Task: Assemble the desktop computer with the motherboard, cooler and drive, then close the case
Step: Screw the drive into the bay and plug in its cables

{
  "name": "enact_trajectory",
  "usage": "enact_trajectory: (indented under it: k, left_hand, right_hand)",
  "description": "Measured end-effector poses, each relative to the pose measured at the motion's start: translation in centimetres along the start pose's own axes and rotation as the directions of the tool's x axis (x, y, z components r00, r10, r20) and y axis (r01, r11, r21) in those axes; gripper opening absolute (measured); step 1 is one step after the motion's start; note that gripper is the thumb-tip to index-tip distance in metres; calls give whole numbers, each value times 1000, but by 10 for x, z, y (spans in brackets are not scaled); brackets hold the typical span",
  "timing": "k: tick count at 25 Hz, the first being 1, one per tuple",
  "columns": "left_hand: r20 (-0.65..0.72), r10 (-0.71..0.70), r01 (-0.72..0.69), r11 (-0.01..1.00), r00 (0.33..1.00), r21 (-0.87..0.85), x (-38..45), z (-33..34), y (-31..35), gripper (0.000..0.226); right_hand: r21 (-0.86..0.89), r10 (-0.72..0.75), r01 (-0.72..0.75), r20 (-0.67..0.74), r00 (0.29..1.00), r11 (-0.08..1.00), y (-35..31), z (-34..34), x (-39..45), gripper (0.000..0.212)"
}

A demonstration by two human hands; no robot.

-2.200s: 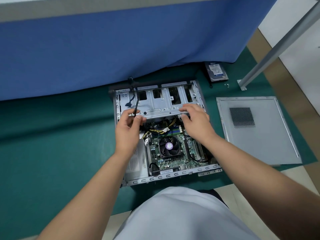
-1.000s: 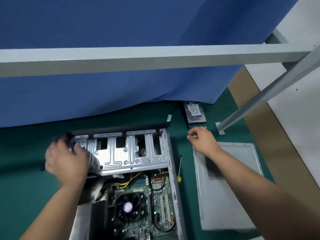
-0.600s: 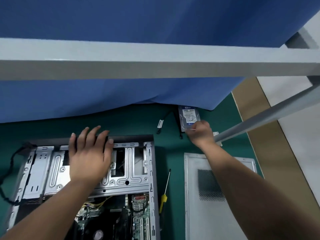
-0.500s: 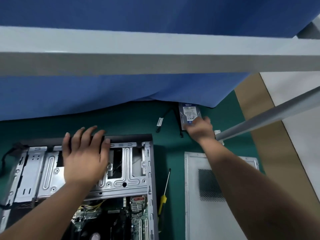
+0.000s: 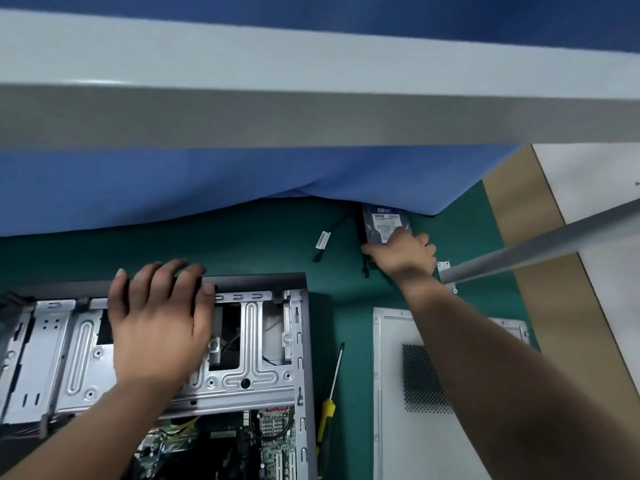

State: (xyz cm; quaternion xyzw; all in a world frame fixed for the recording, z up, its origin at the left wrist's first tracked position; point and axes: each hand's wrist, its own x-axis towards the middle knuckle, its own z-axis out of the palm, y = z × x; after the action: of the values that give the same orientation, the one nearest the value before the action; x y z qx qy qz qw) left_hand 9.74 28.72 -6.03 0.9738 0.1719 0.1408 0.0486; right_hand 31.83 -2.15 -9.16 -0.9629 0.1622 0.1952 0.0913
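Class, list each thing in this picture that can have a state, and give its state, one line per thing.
Case: open, side panel off.
Side panel: flat on the mat, beside the case.
Drive: on the mat, gripped by the right hand.
Left hand: open, flat on the drive cage.
Screwdriver: lying unused.

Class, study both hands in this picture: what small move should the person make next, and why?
Probably lift the hard drive off the green mat and carry it toward the drive cage. The right hand already grips the drive's near end, while the left hand lies flat on the cage, steadying the open case.
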Motion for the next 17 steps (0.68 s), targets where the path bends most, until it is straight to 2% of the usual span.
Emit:
enact_trajectory:
  k: [4,6,8,10,13,14,15,17]
  left_hand:
    - [46,-32,32,999,998,-15,2,-3,1,45]
    - [97,-33,36,999,995,-31,3,-4,1,48]
    - [155,-19,31,997,988,-75,3,-10,1,50]
    - [204,27,3,989,979,-147,2,-21,-1,51]
    - [308,103,0,949,946,-315,2,-38,-1,51]
    - [332,103,55,899,938,-435,-4,-45,0,46]
    - [361,92,148,797,928,-585,-14,-55,3,38]
    - [434,50,366,454,900,-812,-42,-79,13,23]
  right_hand:
    - [-1,-42,42,64,997,999,23,-14,-62,53]
    - [184,-42,20,114,993,983,42,-22,-106,51]
    - [416,-69,6,136,988,909,56,-32,-154,52]
    - [492,-129,59,108,986,868,62,-42,-199,51]
    - [476,-219,181,26,975,861,54,-52,-250,52]
    - [481,-244,210,9,970,851,49,-54,-268,52]
    - [508,-267,224,11,964,832,43,-54,-285,53]
    - [613,-312,207,67,948,762,30,-53,-316,51]
